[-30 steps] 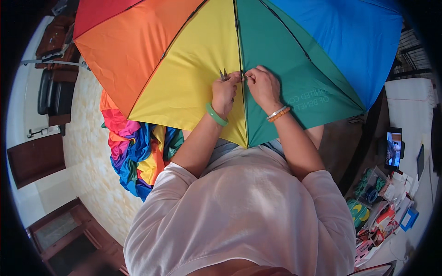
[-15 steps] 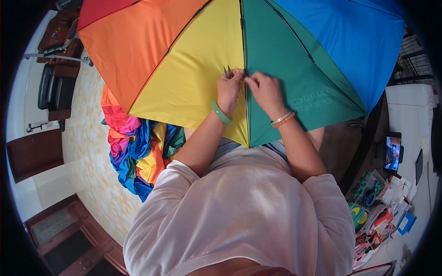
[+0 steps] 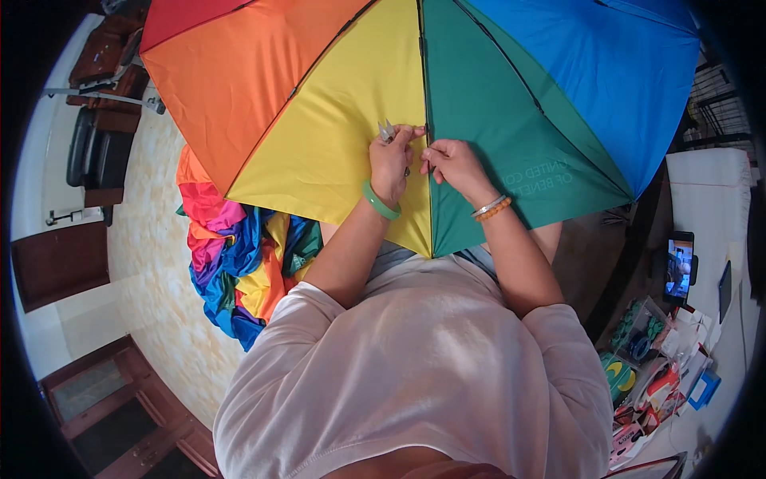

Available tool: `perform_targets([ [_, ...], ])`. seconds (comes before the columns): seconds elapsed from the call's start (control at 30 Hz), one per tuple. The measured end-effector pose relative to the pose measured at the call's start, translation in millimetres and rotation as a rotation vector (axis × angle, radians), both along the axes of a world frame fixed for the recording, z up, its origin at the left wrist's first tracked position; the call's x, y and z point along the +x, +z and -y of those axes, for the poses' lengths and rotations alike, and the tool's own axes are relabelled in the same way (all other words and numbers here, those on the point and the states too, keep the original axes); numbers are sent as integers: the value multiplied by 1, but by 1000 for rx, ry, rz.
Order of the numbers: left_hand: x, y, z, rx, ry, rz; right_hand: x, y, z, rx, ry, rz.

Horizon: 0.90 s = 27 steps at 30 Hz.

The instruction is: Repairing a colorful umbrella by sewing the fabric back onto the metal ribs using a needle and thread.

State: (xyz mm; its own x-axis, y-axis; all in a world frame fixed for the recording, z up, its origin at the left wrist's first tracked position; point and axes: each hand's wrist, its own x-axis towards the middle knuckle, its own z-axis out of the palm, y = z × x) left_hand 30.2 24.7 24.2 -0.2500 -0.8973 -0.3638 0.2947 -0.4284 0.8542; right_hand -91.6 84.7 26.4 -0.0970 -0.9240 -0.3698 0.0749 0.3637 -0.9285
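A rainbow-panelled umbrella (image 3: 335, 152) is spread over my lap, its inner side with dark ribs toward me. My left hand (image 3: 388, 166), with a green bangle at the wrist, is closed around small thread snips (image 3: 387, 132), their blades poking up past the fingers. Its index finger reaches to the rib (image 3: 428, 132) on the seam between the yellow and green panels. My right hand (image 3: 456, 166) is just right of that rib, thumb and fingertips pinched together. Whatever sits in the pinch, perhaps thread, is too small to make out.
A heap of crumpled rainbow fabric (image 3: 239, 263) lies at my left. On the right, a white table (image 3: 710, 184) carries a propped phone (image 3: 680, 267), a clear box of green spools (image 3: 642, 327) and several small packages. Brown furniture (image 3: 104, 144) stands far left.
Both hands have shifted slightly toward me along the rib. The left index finger is now stretched out to the rib, and the snips have turned a little.
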Motion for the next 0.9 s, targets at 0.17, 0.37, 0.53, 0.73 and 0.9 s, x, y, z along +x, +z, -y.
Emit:
perform_targets([
  [0.17,0,-2,3,33,-30,-32,0,-3,-1,-10,-13,13],
  [0.37,1,-4,4,45,-55,-21,1,-4,0,-15,-11,-8],
  [0.53,0,-4,5,52,-74,2,0,-5,0,-1,-17,-21],
  [0.73,4,-8,16,125,-286,-37,1,-5,1,-25,-53,-68],
  [0.9,8,-7,14,117,-266,14,-16,17,-2,-154,-32,-831],
])
